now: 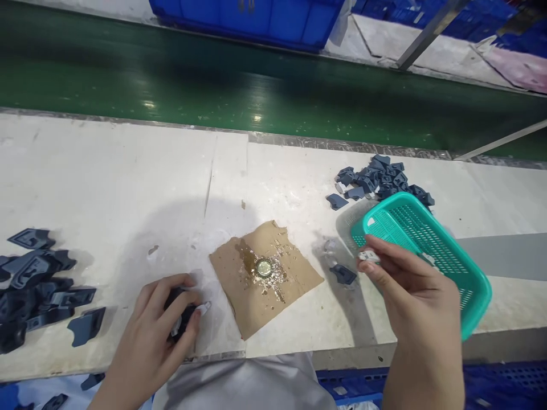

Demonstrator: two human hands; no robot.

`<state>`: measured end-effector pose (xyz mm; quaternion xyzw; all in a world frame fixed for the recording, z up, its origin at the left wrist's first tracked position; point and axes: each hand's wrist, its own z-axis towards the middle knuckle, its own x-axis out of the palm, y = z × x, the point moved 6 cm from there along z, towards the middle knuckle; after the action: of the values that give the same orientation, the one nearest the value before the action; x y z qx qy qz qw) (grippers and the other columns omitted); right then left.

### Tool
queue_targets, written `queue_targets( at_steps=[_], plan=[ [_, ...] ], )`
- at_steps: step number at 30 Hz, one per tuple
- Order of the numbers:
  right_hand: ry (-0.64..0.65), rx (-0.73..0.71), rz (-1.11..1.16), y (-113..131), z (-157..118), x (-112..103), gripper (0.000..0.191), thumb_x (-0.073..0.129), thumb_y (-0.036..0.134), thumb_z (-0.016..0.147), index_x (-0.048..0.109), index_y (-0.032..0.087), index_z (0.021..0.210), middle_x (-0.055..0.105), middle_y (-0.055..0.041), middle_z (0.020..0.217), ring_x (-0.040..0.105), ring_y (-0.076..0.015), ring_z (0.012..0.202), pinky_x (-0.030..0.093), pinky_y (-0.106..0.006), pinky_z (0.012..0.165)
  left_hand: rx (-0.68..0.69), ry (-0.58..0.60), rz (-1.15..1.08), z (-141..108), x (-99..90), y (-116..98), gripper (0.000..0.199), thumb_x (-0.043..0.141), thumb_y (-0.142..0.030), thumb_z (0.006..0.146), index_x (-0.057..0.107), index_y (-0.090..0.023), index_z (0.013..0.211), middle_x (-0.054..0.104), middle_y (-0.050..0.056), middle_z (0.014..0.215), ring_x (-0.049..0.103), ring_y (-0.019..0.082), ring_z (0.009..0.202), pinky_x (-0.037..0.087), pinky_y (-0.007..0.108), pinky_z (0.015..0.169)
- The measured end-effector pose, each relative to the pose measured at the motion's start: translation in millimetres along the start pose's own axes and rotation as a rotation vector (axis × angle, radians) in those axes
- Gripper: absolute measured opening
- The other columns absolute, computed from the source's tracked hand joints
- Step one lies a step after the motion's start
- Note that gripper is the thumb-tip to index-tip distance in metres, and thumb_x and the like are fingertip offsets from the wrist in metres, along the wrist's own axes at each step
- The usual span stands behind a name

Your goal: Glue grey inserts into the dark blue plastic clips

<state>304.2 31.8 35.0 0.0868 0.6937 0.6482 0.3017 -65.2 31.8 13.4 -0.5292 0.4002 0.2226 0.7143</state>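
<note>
My left hand is closed around a dark grey plastic part, with a small white piece showing at its fingertips. Between the thumb and finger of my right hand is a small white plastic piece, held above the near left side of a green basket. Another dark grey plastic part lies on the table just left of that hand. Midway between the hands, a brown cardboard sheet carries a round cap with wet, shiny liquid around it.
Dark grey parts are heaped at the left and behind the basket. A green conveyor belt runs along the back of the white table. Beyond it stands a blue crate. More blue crates are below the table edge.
</note>
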Motion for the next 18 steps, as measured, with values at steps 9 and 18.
queue_targets(
  at_steps=[9, 18],
  plan=[
    [0.219, 0.040, -0.082, 3.1, -7.8, 49.1, 0.014, 0.086, 0.032, 0.072, 0.081, 0.025, 0.084, 0.080, -0.0070, 0.092, 0.074, -0.0247, 0.083, 0.063, -0.031, 0.068, -0.054, -0.252, 0.297, -6.4, -49.9, 23.2, 0.023, 0.059, -0.020, 0.095, 0.062, -0.026, 0.117, 0.067, 0.012, 0.125, 0.062, 0.035, 0.116, 0.043, 0.051, 0.099],
    [0.225, 0.047, -0.105, -3.4, -14.2, 65.2, 0.023, 0.085, 0.037, 0.077, 0.083, 0.030, 0.098, 0.082, -0.0023, 0.092, 0.076, -0.0176, 0.079, 0.062, -0.021, 0.070, -0.272, -0.080, 0.592, -27.5, -87.5, 74.9, 0.032, 0.045, -0.039, 0.102, 0.064, -0.022, 0.122, 0.068, 0.015, 0.127, 0.063, 0.038, 0.109, 0.043, 0.050, 0.094]
  ],
)
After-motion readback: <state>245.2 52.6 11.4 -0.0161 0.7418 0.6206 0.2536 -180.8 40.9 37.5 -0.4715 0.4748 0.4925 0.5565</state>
